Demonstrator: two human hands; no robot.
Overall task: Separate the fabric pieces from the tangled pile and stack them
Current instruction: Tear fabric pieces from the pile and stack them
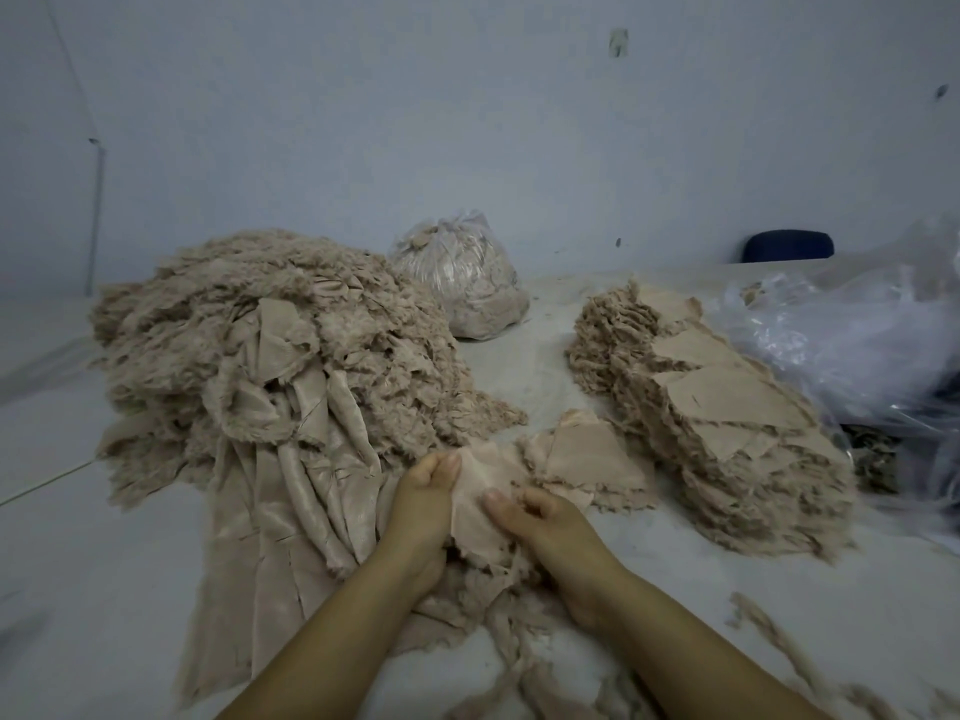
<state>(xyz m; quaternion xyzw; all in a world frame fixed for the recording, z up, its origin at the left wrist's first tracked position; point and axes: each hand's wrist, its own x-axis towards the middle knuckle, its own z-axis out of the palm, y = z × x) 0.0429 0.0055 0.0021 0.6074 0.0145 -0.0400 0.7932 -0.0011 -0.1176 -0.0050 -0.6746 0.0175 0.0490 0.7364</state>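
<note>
Head view — tied clear bag [462, 283] full of beige fabric scraps.

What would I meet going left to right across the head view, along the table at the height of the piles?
Tangled pile → small low stack → tall stack of separated pieces → clear plastic sheeting. The hands and the piece they hold sit nearer, overlapping the pile's edge, so I leave them out.

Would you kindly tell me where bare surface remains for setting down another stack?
Bare grey surface runs between the big tangled beige pile and the tall beige stack; another patch lies near left. It is crowded around both hands.
</note>
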